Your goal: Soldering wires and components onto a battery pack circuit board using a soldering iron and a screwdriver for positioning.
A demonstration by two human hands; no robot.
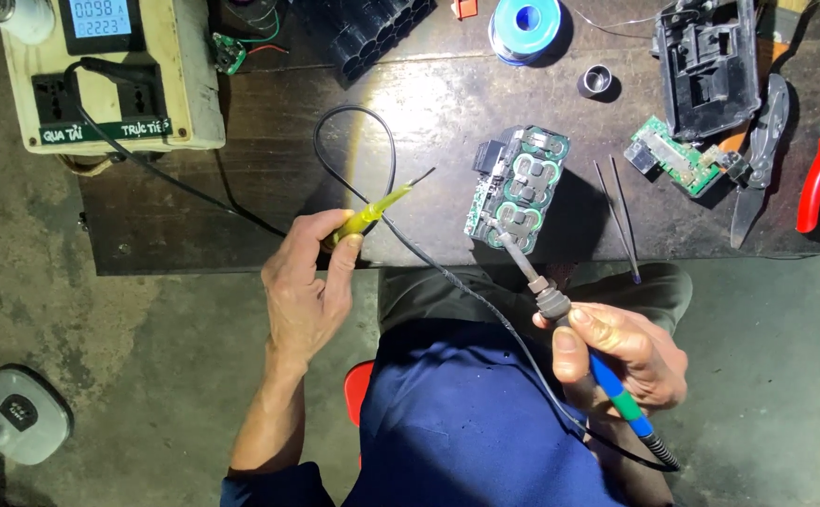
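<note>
The right hand [621, 357] is closed around the blue and green handle of a soldering iron [560, 310], and its metal tip touches the lower edge of the green battery pack board [519, 188], which lies flat on the dark tabletop [241, 207] near its front edge. The left hand [308, 282] is closed on a thin yellow screwdriver [372, 211], pinched between thumb and fingers, with the dark tip pointing up and right toward the board but still apart from it. A black cable [363, 141] makes a loop on the tabletop behind the screwdriver and runs down to the iron.

The iron looks light and stiff, but its metal front part is probably hot, so the safe grip is only on the coloured handle, as the hand has it now. The cable may pull a little on the handle. The screwdriver seems very light and thin, easy to roll in the fingers, so a pinch near the middle of the yellow shaft is good. The board appears stiff but fragile, with metal strips on top; I think it is better to take it by its edges.

To the right lie two thin probes [616, 211], a second small circuit board [677, 155] and red-handled pliers [818, 183]
</note>
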